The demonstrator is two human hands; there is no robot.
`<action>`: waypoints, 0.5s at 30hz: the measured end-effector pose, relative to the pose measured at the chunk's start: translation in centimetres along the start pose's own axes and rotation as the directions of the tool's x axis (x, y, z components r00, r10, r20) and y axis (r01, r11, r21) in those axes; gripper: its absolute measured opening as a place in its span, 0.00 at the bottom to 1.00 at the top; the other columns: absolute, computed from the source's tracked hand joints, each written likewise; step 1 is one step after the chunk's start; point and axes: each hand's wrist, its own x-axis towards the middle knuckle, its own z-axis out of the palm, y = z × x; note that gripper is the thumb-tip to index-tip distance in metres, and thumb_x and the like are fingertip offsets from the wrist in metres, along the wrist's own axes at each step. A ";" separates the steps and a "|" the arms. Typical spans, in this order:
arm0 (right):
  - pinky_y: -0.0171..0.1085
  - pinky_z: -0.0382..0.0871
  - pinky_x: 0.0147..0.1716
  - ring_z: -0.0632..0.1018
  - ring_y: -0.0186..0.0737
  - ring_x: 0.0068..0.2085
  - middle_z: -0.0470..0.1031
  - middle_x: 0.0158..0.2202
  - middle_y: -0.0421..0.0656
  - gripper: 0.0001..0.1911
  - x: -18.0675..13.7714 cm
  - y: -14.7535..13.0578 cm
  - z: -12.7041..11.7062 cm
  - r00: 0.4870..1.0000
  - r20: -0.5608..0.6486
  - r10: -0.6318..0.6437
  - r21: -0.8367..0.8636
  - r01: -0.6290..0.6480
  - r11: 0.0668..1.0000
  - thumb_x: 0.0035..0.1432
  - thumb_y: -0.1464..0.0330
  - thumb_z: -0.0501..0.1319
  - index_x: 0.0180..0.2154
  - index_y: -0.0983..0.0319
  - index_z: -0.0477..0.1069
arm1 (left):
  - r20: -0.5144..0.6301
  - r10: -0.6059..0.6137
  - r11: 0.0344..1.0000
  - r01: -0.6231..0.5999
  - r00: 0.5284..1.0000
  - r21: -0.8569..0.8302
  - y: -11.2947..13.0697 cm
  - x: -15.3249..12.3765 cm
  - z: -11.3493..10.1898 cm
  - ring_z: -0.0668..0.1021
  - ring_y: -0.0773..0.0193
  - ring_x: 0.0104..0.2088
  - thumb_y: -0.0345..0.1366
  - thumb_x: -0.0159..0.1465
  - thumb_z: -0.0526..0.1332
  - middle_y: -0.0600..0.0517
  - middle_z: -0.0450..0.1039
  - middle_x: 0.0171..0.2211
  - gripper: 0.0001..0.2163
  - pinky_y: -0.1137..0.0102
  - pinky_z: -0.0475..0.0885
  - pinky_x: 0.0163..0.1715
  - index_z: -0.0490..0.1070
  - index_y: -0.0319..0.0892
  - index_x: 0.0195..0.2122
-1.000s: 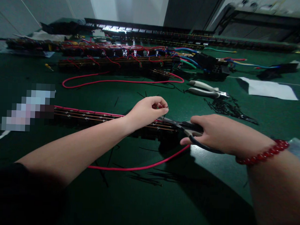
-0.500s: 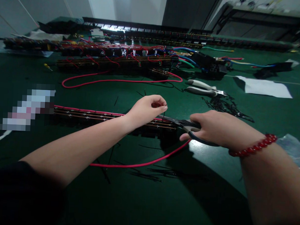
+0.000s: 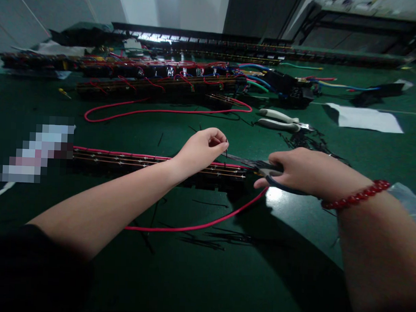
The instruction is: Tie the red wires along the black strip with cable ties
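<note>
- We had our left hand [image 3: 203,149] raised over the middle of the scene, its thumb and finger pinched on a thin black strip [image 3: 226,150] that hung upright from them.
- We gripped the scissors [image 3: 274,179] in our right hand [image 3: 299,171], with fingers through the handles and the blades pointing left.
- The tip of the scissors lay just beside the black strip; we could not tell whether the two touched.
- Below our left hand, a long dark bar [image 3: 128,164] with copper-coloured lines rested on the green table [image 3: 175,278], running left to right, partly hidden by our left forearm.
- We saw a red cord [image 3: 101,151] along the far edge of the dark bar, and a red cable [image 3: 191,230] curving over the table on its near side.
- Nearer to us, loose black strips [image 3: 221,239] lay scattered on the table.
- Beyond our right hand, we had pliers [image 3: 280,121] with pale handles, next to a tangled black heap [image 3: 303,141], and a white sheet [image 3: 368,118] farther right.
- A red loop [image 3: 168,111] lay flat beyond our left hand, and farther off we saw wired bars [image 3: 156,71] stretched across the table.
- We wore a red bead bracelet [image 3: 356,198] on the right wrist.
</note>
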 end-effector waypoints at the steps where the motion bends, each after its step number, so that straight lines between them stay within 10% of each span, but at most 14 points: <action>1: 0.41 0.62 0.21 0.74 0.46 0.24 0.76 0.25 0.46 0.31 0.1 0.2 0.0 1.000 -0.001 0.010 0.004 -0.010 1.000 0.43 0.36 0.60 0.28 0.57 0.74 | -0.006 -0.012 1.000 0.012 1.000 -0.008 0.0 0.0 0.0 0.75 0.68 0.33 0.31 0.61 0.61 0.52 0.75 0.31 0.02 0.70 0.68 0.39 0.70 0.39 0.32; 15: 0.44 0.69 0.29 0.77 0.51 0.34 0.78 0.36 0.50 0.21 1.4 3.0 0.6 0.983 -0.178 0.039 0.042 -0.032 0.999 0.56 0.52 0.56 0.42 0.61 0.73 | -0.038 -0.115 0.990 0.112 0.993 -0.083 -0.5 0.3 0.0 0.72 0.68 0.32 0.28 0.61 0.59 0.54 0.70 0.31 0.04 0.70 0.65 0.36 0.65 0.42 0.34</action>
